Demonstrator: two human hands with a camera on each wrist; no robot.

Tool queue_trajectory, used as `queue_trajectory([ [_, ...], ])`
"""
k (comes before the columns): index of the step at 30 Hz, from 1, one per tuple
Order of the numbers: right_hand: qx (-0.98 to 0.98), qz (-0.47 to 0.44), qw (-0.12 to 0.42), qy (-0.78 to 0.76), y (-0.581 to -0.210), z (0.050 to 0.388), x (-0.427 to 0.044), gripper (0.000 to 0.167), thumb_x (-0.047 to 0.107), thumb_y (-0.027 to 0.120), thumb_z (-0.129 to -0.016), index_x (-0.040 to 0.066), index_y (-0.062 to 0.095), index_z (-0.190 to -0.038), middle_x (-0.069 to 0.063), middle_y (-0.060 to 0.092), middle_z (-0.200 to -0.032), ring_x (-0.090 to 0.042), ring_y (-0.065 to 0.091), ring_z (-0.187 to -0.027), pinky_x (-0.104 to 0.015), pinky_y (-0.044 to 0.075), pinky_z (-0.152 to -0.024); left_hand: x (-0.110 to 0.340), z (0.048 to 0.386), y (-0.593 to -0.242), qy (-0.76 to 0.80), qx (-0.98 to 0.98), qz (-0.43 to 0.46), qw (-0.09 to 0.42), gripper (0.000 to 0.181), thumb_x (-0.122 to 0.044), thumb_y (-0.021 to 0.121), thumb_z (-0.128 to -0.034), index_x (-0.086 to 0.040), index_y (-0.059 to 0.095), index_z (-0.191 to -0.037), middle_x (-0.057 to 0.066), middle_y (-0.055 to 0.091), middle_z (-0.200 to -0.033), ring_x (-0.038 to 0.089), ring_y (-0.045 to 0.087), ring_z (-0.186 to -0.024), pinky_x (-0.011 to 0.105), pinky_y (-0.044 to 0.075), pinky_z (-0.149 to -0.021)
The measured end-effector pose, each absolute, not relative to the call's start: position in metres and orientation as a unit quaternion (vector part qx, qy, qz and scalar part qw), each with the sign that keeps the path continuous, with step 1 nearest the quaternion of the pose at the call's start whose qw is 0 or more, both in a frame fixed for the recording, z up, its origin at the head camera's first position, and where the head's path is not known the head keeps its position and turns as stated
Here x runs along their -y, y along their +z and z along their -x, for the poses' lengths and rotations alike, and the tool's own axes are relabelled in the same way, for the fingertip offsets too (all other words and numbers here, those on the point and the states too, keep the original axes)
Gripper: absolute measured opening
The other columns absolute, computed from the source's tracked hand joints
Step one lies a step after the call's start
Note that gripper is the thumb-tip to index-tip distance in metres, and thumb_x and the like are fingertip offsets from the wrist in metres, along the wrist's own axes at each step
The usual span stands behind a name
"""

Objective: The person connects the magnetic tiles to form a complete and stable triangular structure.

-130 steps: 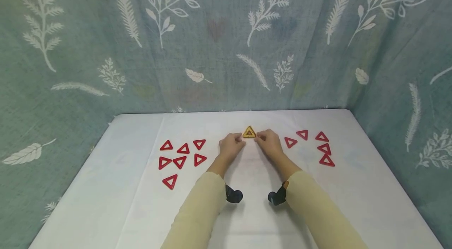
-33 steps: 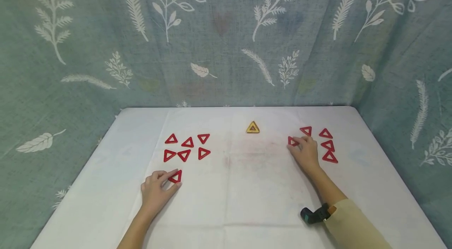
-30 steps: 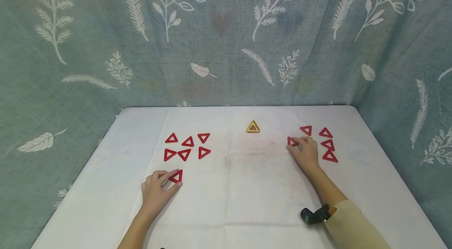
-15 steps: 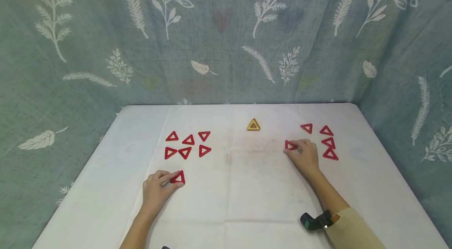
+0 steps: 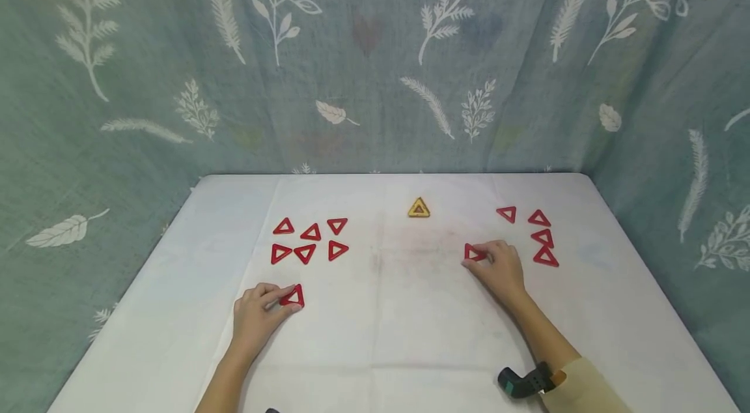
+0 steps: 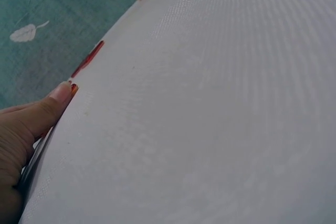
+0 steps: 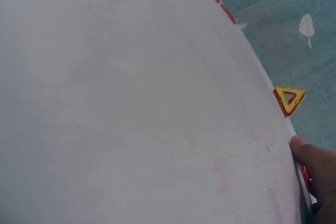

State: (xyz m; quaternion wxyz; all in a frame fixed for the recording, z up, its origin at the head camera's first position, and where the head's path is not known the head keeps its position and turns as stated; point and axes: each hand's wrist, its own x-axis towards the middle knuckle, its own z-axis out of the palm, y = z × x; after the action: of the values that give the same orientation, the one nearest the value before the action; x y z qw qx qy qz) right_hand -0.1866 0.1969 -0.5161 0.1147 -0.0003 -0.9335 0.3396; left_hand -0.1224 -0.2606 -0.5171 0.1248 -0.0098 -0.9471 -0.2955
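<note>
My left hand [image 5: 258, 318] pinches a red triangle frame [image 5: 301, 297] between thumb and fingers at the left front of the table. In the left wrist view the thumb [image 6: 44, 114] covers most of that piece. Farther right, my right hand [image 5: 499, 270] pinches another red triangle frame [image 5: 467, 253] by its right side; the right wrist view shows only a red sliver [image 7: 305, 177] of it beside the thumb. A yellow triangle [image 5: 418, 214], with a reddish layer under it, sits upright-pointing at the back middle, apart from both hands.
Several red triangle frames [image 5: 305, 255] lie in a loose group behind my left hand. A few more red triangle frames [image 5: 546, 264] lie right of and behind my right hand. The white table [image 5: 375, 335] ends at a green leaf-patterned curtain [image 5: 375, 139].
Both hands have left the yellow triangle at the back and spread apart. Lately my right hand has drawn its red triangle left and nearer; the left-hand triangle has turned slightly.
</note>
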Motion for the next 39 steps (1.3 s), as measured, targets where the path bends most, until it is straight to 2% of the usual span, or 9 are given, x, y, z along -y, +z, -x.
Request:
queue_trajectory([
  [7,0.935,-0.008,0.118,0.334,-0.520,0.173,-0.189,0.042,0.032,0.081,-0.072,0.008,0.068,-0.105,-0.010,0.062,-0.105,-0.025,0.052,-0.095,-0.042,0.043,-0.081,0.252,0.128,-0.516,-0.296,0.946,0.041,0.124,0.044,-0.034,0.084,-0.0661,-0.013,0.075,-0.104,-0.001,0.059,-0.092,0.022,0.049,-0.092,0.043,0.028,-0.081],
  [21,0.924,-0.059,0.159,0.342,-0.511,0.160,-0.175,0.039,0.032,0.088,-0.061,0.011,0.073,-0.091,-0.001,0.065,-0.087,-0.016,0.051,-0.079,-0.035,0.038,-0.072,0.199,0.150,-0.513,-0.307,0.935,0.128,0.125,0.042,-0.032,0.084,-0.0659,-0.017,0.075,-0.103,-0.004,0.058,-0.090,0.017,0.048,-0.089,0.041,0.031,-0.080],
  [34,0.925,-0.054,0.142,0.348,-0.511,0.154,-0.159,0.039,0.036,0.088,-0.061,0.015,0.073,-0.090,0.002,0.065,-0.086,-0.013,0.049,-0.079,-0.034,0.037,-0.073,0.159,0.163,-0.507,-0.321,0.937,0.115,0.075,0.041,-0.036,0.083,-0.0687,-0.022,0.074,-0.106,-0.006,0.058,-0.091,0.016,0.048,-0.092,0.044,0.030,-0.085],
  [39,0.924,-0.057,0.145,0.349,-0.513,0.154,-0.158,0.037,0.035,0.088,-0.061,0.017,0.072,-0.090,0.004,0.065,-0.086,-0.013,0.049,-0.080,-0.035,0.037,-0.074,0.146,0.164,-0.511,-0.324,0.937,0.109,0.074,0.040,-0.038,0.082,-0.0684,-0.025,0.074,-0.105,-0.008,0.058,-0.089,0.015,0.048,-0.092,0.044,0.028,-0.086],
])
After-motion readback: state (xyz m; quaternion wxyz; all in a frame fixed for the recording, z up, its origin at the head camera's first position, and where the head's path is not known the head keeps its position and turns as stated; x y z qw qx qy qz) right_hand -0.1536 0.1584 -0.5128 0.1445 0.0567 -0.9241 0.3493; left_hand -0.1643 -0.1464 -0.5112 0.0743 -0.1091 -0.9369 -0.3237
